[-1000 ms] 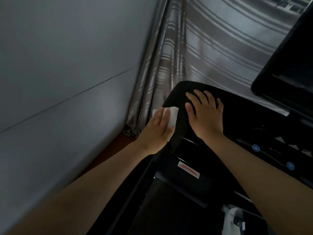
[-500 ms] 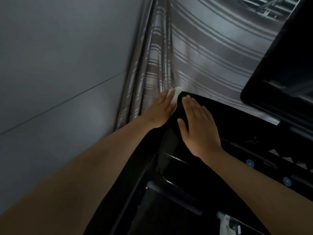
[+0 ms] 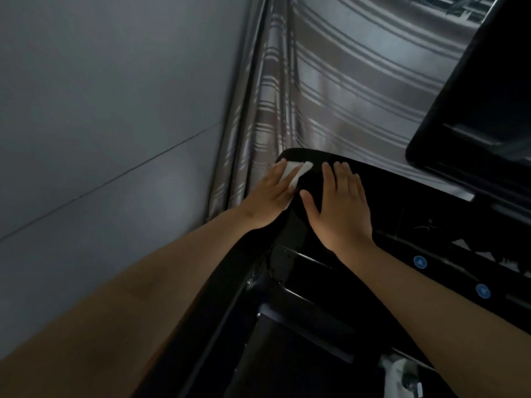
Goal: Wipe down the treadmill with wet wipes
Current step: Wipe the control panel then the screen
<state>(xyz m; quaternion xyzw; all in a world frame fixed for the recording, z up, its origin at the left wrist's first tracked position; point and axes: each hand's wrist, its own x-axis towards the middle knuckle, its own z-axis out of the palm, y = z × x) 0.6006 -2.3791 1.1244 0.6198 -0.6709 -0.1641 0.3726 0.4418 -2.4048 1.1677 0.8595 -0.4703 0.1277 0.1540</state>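
A black treadmill console fills the lower right of the head view. My left hand lies flat with straight fingers on a white wet wipe, pressing it against the console's far left corner. Part of the wipe sticks out past the fingertips. My right hand rests flat, fingers straight, on the console's top just right of the wipe and holds nothing.
A dark screen rises at the upper right. Two blue round buttons sit on the console panel. A striped curtain hangs behind, with a grey wall on the left. A pale object lies low right.
My left hand slid the wipe forward along the console's left edge to its far corner. My right hand shifted forward a little and stays flat on top.
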